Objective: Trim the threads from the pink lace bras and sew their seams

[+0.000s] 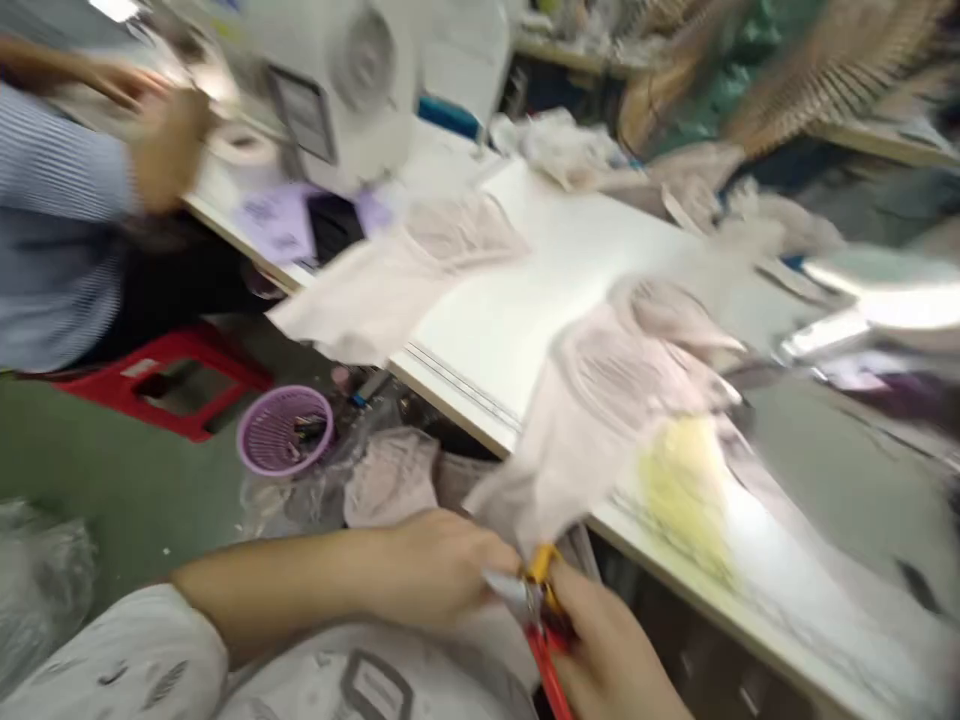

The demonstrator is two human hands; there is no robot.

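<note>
1. At the far left, a co-worker in a striped blue sleeve [52, 220] sits at the surface [525, 300], with blurred hands raised near a white sewing machine [337, 80]. A roll of white tape [244, 148] lies just beside those hands.
2. Below the co-worker, a red stool [169, 380] stands on the green floor [97, 480]. A purple basket [285, 428] sits near it, with clear plastic wrap and pale cloth heaped beside it on the floor.
3. At lower centre, the left hand [431, 565] is closed in a narrow pinch on the lower edge of a pale pink fabric piece [592, 410]. That piece hangs over the front edge of the surface and trails up onto it.
4. Just right of the left hand, the right hand [611, 650] is wrapped around a small cutter with red and yellow handles [546, 620]. Its tip meets the fabric edge between the two hands. Motion blur hides whether the blades are open.
5. On the surface, a second pale fabric piece [390, 280] drapes over the left front edge. A yellowish patch [679, 490] lies beside the held piece.
6. Towards the far right, more pale fabric is heaped at the back edge, and a blurred second machine [877, 300] stands there.
</note>
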